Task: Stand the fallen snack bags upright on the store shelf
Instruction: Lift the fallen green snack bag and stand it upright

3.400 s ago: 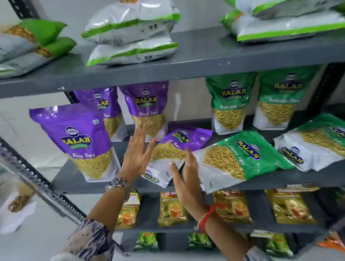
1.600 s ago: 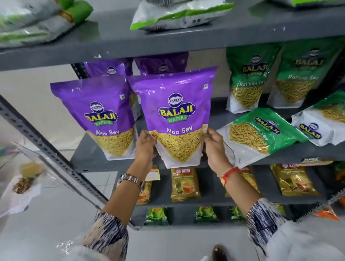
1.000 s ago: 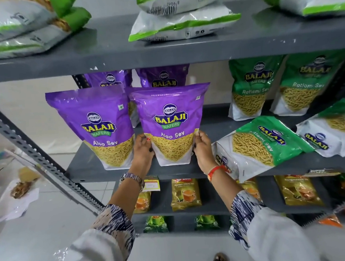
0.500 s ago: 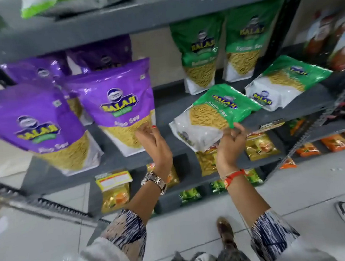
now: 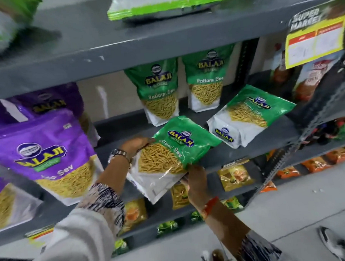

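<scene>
**Me:** Head view: green bag [image 5: 169, 156] lies tilted at the front edge of the middle shelf [image 5: 249, 152], white bottom hanging out over the lip toward me.

**You:** And your fingers?

**Me:** Left hand [image 5: 135, 143] is cupped on its upper left edge, fingers closed along the side. Right hand [image 5: 195, 181] pinches the lower right corner, thumb on the front film; the fingers behind I cannot see.

**You:** How will it handle?

**Me:** Light, I judge, and soft. Glossy film, so slippery, and the sev inside looks brittle, so no squeezing the window. I'd hold the side seams and let the gusseted bottom take the weight.

**You:** What's around it?

**Me:** Second fallen bag [image 5: 247, 115] lies just to the right, not touching. Two green bags [image 5: 185, 85] stand upright behind, near the back. Purple bags [image 5: 48, 156] stand to the left, well apart.
</scene>
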A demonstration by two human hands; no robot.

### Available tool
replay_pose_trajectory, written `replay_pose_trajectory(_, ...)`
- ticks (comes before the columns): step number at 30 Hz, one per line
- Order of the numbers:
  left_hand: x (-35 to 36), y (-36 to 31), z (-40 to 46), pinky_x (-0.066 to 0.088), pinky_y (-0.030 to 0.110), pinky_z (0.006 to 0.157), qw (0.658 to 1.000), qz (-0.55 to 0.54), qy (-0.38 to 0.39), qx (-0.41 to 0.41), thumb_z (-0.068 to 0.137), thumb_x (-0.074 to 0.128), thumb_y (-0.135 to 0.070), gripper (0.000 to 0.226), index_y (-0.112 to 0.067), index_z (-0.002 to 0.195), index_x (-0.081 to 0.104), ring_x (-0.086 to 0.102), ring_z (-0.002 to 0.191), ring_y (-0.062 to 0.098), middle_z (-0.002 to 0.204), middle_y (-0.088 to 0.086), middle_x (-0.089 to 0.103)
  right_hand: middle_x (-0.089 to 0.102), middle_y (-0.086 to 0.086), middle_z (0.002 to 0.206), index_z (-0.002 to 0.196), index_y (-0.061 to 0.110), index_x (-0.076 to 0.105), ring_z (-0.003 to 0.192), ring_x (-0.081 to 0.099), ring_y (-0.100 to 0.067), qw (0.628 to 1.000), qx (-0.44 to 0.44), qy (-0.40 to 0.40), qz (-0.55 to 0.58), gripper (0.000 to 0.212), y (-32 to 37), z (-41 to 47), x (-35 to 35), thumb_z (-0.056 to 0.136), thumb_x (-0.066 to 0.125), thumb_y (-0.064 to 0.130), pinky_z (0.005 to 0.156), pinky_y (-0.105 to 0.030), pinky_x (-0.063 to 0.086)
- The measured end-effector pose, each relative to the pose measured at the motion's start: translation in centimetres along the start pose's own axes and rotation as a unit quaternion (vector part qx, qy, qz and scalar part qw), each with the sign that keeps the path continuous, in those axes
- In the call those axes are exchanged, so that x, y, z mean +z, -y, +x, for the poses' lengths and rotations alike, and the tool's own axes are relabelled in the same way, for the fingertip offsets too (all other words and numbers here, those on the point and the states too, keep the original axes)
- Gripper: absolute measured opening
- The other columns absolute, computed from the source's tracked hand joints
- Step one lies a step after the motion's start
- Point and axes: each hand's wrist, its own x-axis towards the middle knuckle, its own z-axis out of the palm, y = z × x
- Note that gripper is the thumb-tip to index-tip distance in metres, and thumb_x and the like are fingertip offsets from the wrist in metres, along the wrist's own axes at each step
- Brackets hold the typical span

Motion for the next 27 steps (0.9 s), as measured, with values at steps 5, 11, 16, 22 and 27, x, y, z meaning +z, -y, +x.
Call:
replay_pose_trajectory(5, 0.0, 0.9, -1.4, 0.055, 0.025, 0.062, 0.992, -0.123, -0.036, -0.014, 0.089, 0.051, -0.016, 0.020, -0.007, 0.072, 0.059, 0.061, 0.049, 0.016, 0.045, -0.002, 0.066, 0.046, -0.009, 0.055, 0.060, 0.010, 0.054, 0.050, 0.043, -0.019, 0.998, -0.006, -0.022, 0.060, 0.032, 0.7, 0.1, -0.2, 0.087, 0.042, -0.001, 0.048, -0.027, 0.033)
replay_pose_trajectory(11, 0.3, 2.0, -5.8, 0.056, 0.025, 0.058, 0.952, -0.293, -0.066, 0.061, 0.085, 0.055, -0.013, 0.014, -0.002, 0.089, 0.064, 0.069, 0.061, 0.016, 0.065, 0.003, 0.074, 0.064, -0.017, 0.087, 0.065, 0.020, 0.069, 0.086, 0.057, -0.026, 0.987, -0.156, -0.017, 0.023, 0.026, 4.5, -1.0, -1.3, 0.086, 0.055, 0.013, 0.077, -0.050, 0.049)
replay_pose_trajectory(16, 0.7, 1.4, -10.9, 0.053, 0.035, 0.084, 0.935, -0.327, -0.112, 0.084, 0.081, 0.062, -0.025, 0.024, -0.011, 0.100, 0.066, 0.065, 0.089, 0.021, 0.096, 0.005, 0.070, 0.065, -0.004, 0.085, 0.076, 0.021, 0.066, 0.093, 0.058, -0.024, 0.978, -0.204, 0.025, 0.030, 0.016, 8.0, -4.8, -2.2, 0.088, 0.057, 0.014, 0.088, -0.043, 0.049)
replay_pose_trajectory(22, 1.4, 1.0, -14.2, 0.056, 0.026, 0.068, 0.922, -0.349, -0.095, 0.137, 0.086, 0.056, -0.022, 0.025, -0.007, 0.105, 0.064, 0.067, 0.080, 0.016, 0.088, 0.003, 0.072, 0.065, 0.000, 0.083, 0.079, 0.021, 0.063, 0.084, 0.060, -0.016, 0.963, -0.266, 0.042, 0.017, 0.018, 8.7, -7.5, -2.5, 0.090, 0.053, 0.012, 0.081, -0.033, 0.049)
replay_pose_trajectory(27, 2.3, 1.0, -12.7, 0.056, 0.023, 0.073, 0.908, -0.366, -0.111, 0.173, 0.090, 0.050, -0.017, 0.020, -0.012, 0.101, 0.065, 0.069, 0.082, 0.010, 0.086, -0.004, 0.074, 0.067, 0.012, 0.074, 0.076, 0.024, 0.062, 0.071, 0.060, -0.002, 0.955, -0.291, 0.054, -0.022, 0.023, 9.0, -5.1, -1.6, 0.092, 0.050, 0.014, 0.074, -0.027, 0.049)
